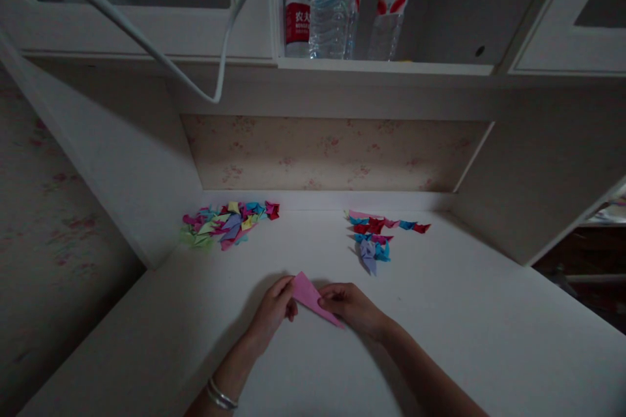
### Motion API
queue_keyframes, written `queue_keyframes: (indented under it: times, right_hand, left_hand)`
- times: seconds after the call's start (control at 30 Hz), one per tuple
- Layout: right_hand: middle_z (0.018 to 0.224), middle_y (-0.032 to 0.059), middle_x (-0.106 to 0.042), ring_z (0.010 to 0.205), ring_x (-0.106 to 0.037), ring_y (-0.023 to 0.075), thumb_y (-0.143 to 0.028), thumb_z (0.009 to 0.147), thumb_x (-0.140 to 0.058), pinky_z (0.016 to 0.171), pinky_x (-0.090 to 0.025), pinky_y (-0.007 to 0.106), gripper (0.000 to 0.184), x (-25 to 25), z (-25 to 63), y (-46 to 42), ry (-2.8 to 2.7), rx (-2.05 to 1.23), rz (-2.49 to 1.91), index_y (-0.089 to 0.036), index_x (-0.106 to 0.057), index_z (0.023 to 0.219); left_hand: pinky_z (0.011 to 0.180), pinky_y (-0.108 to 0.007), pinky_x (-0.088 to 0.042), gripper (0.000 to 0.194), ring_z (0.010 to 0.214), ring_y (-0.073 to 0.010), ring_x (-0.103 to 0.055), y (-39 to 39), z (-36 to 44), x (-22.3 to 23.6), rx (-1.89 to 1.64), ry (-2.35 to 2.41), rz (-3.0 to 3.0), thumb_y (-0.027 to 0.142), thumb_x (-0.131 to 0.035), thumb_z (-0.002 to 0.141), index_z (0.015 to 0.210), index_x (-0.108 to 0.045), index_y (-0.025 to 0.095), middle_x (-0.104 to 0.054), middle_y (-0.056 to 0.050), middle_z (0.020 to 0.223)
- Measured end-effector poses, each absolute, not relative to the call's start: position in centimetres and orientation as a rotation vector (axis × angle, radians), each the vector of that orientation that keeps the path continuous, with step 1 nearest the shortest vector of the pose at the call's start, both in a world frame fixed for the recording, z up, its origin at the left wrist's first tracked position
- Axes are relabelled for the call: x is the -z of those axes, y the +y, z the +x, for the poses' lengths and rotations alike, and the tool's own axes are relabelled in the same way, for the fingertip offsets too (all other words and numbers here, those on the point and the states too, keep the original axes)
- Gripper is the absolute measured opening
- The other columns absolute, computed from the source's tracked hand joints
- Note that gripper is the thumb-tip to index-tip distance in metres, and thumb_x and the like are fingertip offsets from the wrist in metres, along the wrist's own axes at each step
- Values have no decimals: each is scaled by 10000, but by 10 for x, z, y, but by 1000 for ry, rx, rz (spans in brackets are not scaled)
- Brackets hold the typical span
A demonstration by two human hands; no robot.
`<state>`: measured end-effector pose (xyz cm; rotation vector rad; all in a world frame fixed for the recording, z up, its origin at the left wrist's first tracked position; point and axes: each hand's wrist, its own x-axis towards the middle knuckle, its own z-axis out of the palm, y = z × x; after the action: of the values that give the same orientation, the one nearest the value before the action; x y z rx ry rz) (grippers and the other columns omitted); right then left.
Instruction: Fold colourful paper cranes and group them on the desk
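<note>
A folded triangle of pink paper (309,297) is held between my two hands, just above the white desk. My left hand (274,306) pinches its upper left corner, fingers closed on the edge. On the other side, my right hand (349,305) grips the paper's right edge between thumb and fingers. One pointed end of the paper sticks out below my right hand. Some of the fingers of both hands are curled out of sight.
Colourful folded paper pieces (229,225) lie heaped at the back left of the desk (303,371). Another group of folded papers (369,238) lies at the back right. Plastic bottles (332,13) stand on the shelf above, and a white cable (161,65) hangs at upper left.
</note>
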<state>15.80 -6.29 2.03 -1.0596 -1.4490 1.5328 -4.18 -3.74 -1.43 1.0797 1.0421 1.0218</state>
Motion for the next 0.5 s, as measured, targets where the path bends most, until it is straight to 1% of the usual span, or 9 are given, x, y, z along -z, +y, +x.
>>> queue_keyframes:
  times: [0.07,0.13,0.23,0.3,0.4,0.5]
  right_hand:
    - [560,-23,-570,491,-388,85,-415,733,-689,490,-272,207,259,-24,160,-57,-1520,-1501,-1105,-158,-722,744]
    - [531,-30,-539,478,-357,84,-426,740,-677,480,-249,209,267,-30,165,-49,-1562,-1493,-1113,-162,-714,733]
    - [557,-30,-540,507,-374,89,-429,744,-673,498,-261,205,264,-43,177,-30,-1597,-1483,-1098,-166,-699,724]
    - [557,-31,-535,521,-392,95,-423,738,-679,514,-284,204,258,-56,192,-11,-1610,-1428,-1107,-169,-686,698]
    - [611,-11,-576,581,-463,120,-401,729,-685,564,-348,221,230,-75,222,27,-1625,-1215,-1149,-173,-688,698]
    - [623,0,-604,581,-494,123,-383,713,-684,562,-366,227,216,-88,260,75,-1680,-998,-1249,-168,-697,713]
  left_hand:
    - [392,-197,-316,482,406,-100,-462,-38,-40,11,-1023,1064,1070,548,-622,717,982,-581,149,-503,52,483]
    - [392,-195,-315,476,402,-95,-458,-39,-39,7,-1032,1096,1033,570,-608,722,961,-580,159,-508,50,494]
    - [369,-191,-301,458,400,-70,-450,-37,-41,8,-1081,1095,950,591,-589,729,919,-566,175,-555,29,640]
    - [343,-190,-287,478,389,-54,-441,-33,-42,13,-1097,1068,902,608,-594,711,923,-559,182,-562,17,741]
    - [332,-189,-284,495,373,-51,-428,-26,-44,20,-1066,1052,869,621,-597,703,928,-561,181,-544,23,718]
    - [341,-187,-287,476,374,-52,-426,-21,-44,24,-1038,1053,873,611,-596,714,902,-572,175,-544,22,679]
